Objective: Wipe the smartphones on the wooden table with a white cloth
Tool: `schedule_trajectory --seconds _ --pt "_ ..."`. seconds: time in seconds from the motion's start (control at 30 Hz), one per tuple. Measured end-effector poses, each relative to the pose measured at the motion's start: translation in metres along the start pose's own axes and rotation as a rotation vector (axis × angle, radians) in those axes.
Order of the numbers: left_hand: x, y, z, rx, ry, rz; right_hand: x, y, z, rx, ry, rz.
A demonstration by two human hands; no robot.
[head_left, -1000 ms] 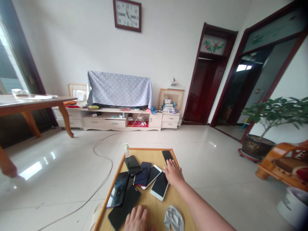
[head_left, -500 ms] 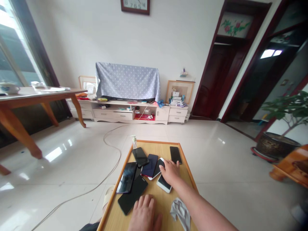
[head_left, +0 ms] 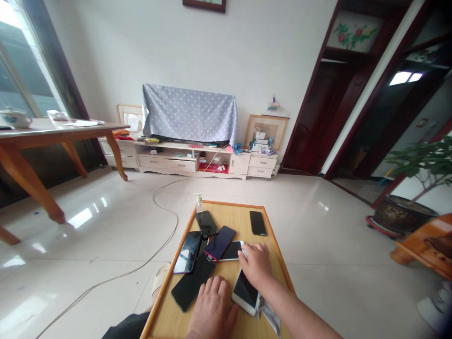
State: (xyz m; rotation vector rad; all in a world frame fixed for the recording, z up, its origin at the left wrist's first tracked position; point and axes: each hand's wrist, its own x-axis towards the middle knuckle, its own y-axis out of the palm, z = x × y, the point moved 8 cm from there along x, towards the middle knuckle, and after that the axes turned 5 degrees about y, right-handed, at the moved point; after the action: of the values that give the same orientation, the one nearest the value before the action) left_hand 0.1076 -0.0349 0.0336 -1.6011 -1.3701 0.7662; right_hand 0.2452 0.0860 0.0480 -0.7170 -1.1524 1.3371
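Observation:
My left hand (head_left: 213,301) lies palm down with its fingers stretched on the wooden tray-like tabletop (head_left: 243,214), beside a large black smartphone (head_left: 192,285). My right hand (head_left: 257,264) is closed at the right end of a white smartphone (head_left: 232,251), thumb on its edge; the other fingertips are partly hidden. A dark blue smartphone (head_left: 221,242) overlaps that phone's left part. Below the right hand is another white smartphone (head_left: 246,292), its upper end covered by the hand. A grey cloth (head_left: 268,318) lies partly under the right forearm.
More dark smartphones lie at the left (head_left: 188,253), back left (head_left: 206,223) and back right (head_left: 258,222). A pump bottle (head_left: 198,202) stands at the far left corner. Beyond are a cable (head_left: 176,221) on the floor, a wooden table (head_left: 70,132) and a potted plant (head_left: 406,212).
The white phone at my right hand and the dark blue one have turned clockwise. The other white phone has shifted nearer to me, against the cloth. My left hand stays almost in place.

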Motion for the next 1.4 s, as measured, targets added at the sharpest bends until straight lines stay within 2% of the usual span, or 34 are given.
schedule_trajectory --seconds 0.13,0.3,0.5,0.57,0.7,0.83,0.93,1.03,1.1,1.17,1.27,1.33,1.4 --pt "-0.002 0.005 -0.001 -0.008 0.043 0.018 -0.009 -0.002 -0.007 0.068 0.030 0.025" --pt "-0.002 0.012 -0.008 -0.048 0.141 0.114 -0.021 -0.006 -0.020 0.061 0.071 0.013" --pt "-0.005 0.002 -0.018 -0.039 0.167 0.094 -0.035 -0.008 -0.034 -0.038 0.144 0.082" --pt "-0.007 0.000 -0.022 -0.028 0.172 0.088 -0.032 -0.007 -0.042 0.065 0.197 0.116" --pt "-0.011 -0.003 -0.025 -0.014 0.161 0.084 -0.020 0.003 -0.062 0.523 0.379 0.243" --pt "-0.014 -0.008 -0.025 -0.010 0.137 0.065 -0.012 0.004 -0.063 0.722 0.397 0.374" --pt "-0.016 -0.011 -0.022 0.002 0.108 0.022 -0.012 -0.002 -0.052 0.809 0.389 0.487" --pt "-0.020 -0.015 -0.014 0.043 0.039 -0.037 -0.006 -0.017 -0.035 0.875 0.372 0.504" --pt "-0.021 -0.017 -0.012 0.071 0.015 -0.041 0.002 -0.032 -0.016 0.958 0.314 0.423" --pt "-0.021 -0.016 -0.012 0.081 0.025 -0.009 0.010 -0.048 0.009 1.031 0.206 0.278" --pt "-0.019 -0.015 -0.012 0.076 0.042 0.035 0.009 -0.063 0.052 0.911 -0.011 0.024" --pt "-0.019 -0.015 -0.011 0.072 0.038 0.043 -0.001 -0.059 0.083 0.706 -0.169 -0.094" --pt "-0.019 -0.015 -0.009 0.054 0.041 0.025 -0.013 -0.042 0.108 0.527 -0.277 -0.139"
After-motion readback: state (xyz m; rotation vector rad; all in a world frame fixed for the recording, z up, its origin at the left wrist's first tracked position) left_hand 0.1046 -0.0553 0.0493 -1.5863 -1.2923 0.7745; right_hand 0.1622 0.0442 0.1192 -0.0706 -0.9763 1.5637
